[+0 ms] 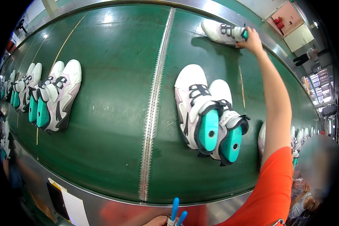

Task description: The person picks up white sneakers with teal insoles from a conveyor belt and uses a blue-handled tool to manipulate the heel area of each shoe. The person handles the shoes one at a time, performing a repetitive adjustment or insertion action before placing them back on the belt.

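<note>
My right hand (251, 42) reaches to the far side of the green belt. It is closed on the heel end of a white sneaker (219, 32) with dark straps and a teal shoe last inside. My left hand (157, 221) shows only in part at the lower edge. It is closed around a tool with two blue-tipped handles (176, 208); the rest of the tool is out of view. Between my hands, a white and pale pink sneaker (188, 98) and its mate (220, 92) lie on the belt, with teal lasts filling their openings.
A metal-toothed seam (152, 109) crosses the green belt (113, 94). More sneakers (62, 96) stand in pairs at left; others (262, 139) line the right, partly behind my arm. Papers and a dark clipboard (60, 199) hang at the near rail. A person sits at lower right.
</note>
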`<action>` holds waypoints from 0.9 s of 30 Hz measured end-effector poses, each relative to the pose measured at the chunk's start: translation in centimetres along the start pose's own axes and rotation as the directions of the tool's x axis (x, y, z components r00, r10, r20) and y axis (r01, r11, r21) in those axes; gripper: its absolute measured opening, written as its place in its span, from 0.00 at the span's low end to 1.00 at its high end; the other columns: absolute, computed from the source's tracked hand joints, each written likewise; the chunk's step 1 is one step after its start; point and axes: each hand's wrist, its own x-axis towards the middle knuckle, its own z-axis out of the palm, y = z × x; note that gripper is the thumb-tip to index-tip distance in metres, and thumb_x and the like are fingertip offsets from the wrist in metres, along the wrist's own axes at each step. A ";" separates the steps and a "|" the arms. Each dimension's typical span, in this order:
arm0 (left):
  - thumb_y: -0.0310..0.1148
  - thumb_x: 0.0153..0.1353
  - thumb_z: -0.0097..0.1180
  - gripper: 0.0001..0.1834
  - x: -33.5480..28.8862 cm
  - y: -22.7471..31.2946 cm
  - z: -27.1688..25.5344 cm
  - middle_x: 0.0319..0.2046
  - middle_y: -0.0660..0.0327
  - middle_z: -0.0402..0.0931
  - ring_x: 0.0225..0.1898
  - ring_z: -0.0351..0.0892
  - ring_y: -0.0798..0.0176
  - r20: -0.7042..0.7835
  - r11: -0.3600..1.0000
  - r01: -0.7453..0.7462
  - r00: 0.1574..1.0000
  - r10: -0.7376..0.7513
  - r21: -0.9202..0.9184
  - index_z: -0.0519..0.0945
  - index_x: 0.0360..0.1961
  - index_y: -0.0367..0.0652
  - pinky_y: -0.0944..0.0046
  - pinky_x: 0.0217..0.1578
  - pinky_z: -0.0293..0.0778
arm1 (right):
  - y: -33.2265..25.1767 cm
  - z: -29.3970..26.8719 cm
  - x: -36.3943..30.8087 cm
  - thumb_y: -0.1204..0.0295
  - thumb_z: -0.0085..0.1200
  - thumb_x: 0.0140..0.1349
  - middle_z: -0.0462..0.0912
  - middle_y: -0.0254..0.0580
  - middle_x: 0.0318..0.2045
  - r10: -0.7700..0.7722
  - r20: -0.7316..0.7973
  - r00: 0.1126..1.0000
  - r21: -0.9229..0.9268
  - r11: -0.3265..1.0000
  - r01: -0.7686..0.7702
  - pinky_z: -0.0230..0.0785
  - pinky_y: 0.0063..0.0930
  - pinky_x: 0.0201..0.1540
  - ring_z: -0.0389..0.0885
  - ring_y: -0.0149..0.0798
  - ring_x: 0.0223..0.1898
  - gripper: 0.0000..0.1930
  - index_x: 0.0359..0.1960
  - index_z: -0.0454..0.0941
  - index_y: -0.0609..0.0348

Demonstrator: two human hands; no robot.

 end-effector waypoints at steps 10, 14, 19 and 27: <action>0.29 0.61 0.50 0.08 -0.4 -3.1 -1.2 0.34 0.62 0.76 0.38 0.75 0.68 0.057 0.997 -0.068 0.996 0.065 0.045 0.75 0.39 0.37 0.67 0.41 0.70 | -3.0 -9.5 -14.4 0.47 0.66 0.31 0.80 0.54 0.33 0.255 0.280 0.926 0.049 0.959 -0.279 0.72 0.37 0.40 0.79 0.50 0.37 0.37 0.38 0.75 0.67; 0.31 0.61 0.49 0.10 0.2 -3.3 -1.4 0.34 0.60 0.75 0.38 0.75 0.66 0.073 0.991 -0.107 0.992 0.101 0.081 0.72 0.41 0.38 0.65 0.39 0.72 | -2.1 -16.7 -24.7 0.44 0.65 0.31 0.80 0.56 0.29 0.350 0.376 0.858 0.052 0.917 -0.396 0.73 0.36 0.37 0.80 0.49 0.32 0.35 0.29 0.77 0.68; 0.31 0.61 0.48 0.09 -0.4 -3.2 -1.2 0.32 0.59 0.74 0.37 0.76 0.62 -0.096 0.983 -0.171 0.979 0.177 0.071 0.71 0.40 0.38 0.59 0.41 0.73 | -8.7 -24.7 -39.1 0.46 0.64 0.32 0.80 0.54 0.27 0.467 0.416 0.781 0.109 0.827 -0.552 0.72 0.35 0.36 0.80 0.47 0.31 0.30 0.24 0.79 0.67; 0.34 0.62 0.48 0.09 -4.4 -2.8 1.0 0.28 0.59 0.74 0.31 0.77 0.63 -0.079 0.898 -0.407 0.902 0.424 0.166 0.72 0.36 0.38 0.59 0.40 0.74 | -22.2 -30.5 -58.1 0.55 0.63 0.41 0.79 0.50 0.20 0.463 0.420 0.780 0.281 0.751 -0.597 0.73 0.36 0.31 0.79 0.50 0.25 0.26 0.31 0.69 0.66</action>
